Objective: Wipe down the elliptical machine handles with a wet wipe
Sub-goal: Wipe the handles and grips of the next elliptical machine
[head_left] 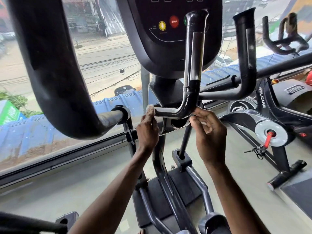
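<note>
Head view: left hand (147, 130), wet wipe (150, 109) and right hand (209, 132) on handle (168, 112)

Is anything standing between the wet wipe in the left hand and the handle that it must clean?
Nothing visible. The left hand presses the wet wipe directly against the horizontal end of the inner handle.

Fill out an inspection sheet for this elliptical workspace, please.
Surface: grey floor under the machine.
Job's things: wet wipe pressed on the end of the fixed handle.
Clutter: nothing seen.
Grippers: left hand grips the wet wipe; right hand holds the handle's bend.
Cables: wires outside only, beyond the window.
Surroundings: console above; spin bike at right.
</note>
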Motion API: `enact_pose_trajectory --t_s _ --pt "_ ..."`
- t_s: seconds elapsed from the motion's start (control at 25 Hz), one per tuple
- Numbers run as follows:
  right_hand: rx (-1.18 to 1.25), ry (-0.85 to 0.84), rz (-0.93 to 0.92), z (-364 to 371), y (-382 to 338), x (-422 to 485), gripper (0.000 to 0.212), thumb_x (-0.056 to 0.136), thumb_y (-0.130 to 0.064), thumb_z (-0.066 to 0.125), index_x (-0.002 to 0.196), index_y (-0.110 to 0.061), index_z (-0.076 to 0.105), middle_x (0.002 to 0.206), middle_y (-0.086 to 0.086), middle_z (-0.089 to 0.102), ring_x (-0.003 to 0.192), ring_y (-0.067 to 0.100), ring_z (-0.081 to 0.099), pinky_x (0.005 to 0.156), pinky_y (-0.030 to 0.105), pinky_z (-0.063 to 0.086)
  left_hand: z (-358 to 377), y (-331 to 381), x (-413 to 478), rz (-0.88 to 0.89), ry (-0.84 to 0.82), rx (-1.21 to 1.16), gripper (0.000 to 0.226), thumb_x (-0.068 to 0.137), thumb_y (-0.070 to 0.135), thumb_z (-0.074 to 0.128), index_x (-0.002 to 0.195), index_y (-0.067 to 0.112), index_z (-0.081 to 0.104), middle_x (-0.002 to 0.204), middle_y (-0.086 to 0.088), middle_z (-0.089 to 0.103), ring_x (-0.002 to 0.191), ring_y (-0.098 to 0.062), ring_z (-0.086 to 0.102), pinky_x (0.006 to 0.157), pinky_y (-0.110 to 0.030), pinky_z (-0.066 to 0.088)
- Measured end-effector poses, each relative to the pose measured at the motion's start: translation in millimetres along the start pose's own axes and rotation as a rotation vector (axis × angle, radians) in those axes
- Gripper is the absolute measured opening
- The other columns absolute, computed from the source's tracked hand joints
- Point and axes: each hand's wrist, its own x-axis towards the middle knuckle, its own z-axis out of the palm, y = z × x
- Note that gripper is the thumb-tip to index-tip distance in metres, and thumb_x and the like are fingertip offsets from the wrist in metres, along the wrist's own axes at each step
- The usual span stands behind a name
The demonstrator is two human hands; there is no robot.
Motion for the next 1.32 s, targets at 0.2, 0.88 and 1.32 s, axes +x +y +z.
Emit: enact_pose_trajectory --t_s 0.2,0.88,1.32 --pt "-0.017 0.051 -0.053 5.2 6.6 0.5 0.018 0.089 -0.020 0.074 0.105 -0.027 0.068 0.098 -0.005 0.074 0.088 0.009 0.071 0.082 0.030 0.057 -0.7 41.2 -28.6 0.221 0.039 -0.076 0.043 0.098 0.010 0.044 0.139 0.003 0.056 0.142 -0.009 0.058 0.131 -0.015 0.052 0.100 -0.008 0.042" --pt "-0.089 0.069 -0.181 5.5 17.9 2.3 0.029 0.085 -0.026 0.079 0.105 -0.009 0.067 0.097 0.007 0.074 0.083 0.008 0.072 0.074 0.041 0.062 28.3 -0.1 14.1 -0.680 0.187 -0.538 0.031 0.099 0.009 0.054 0.125 0.001 0.067 0.125 -0.010 0.069 0.116 -0.018 0.068 0.106 -0.037 0.051" --pt "-0.042 0.050 -0.200 4.6 21.9 2.1 0.029 0.086 -0.019 0.079 0.107 -0.003 0.067 0.099 0.007 0.072 0.086 0.016 0.072 0.076 0.030 0.061 4.1 39.8 -21.0 -0.538 0.103 -0.502 0.033 0.100 0.002 0.053 0.132 0.003 0.061 0.133 -0.005 0.062 0.109 0.008 0.063 0.084 0.000 0.045"
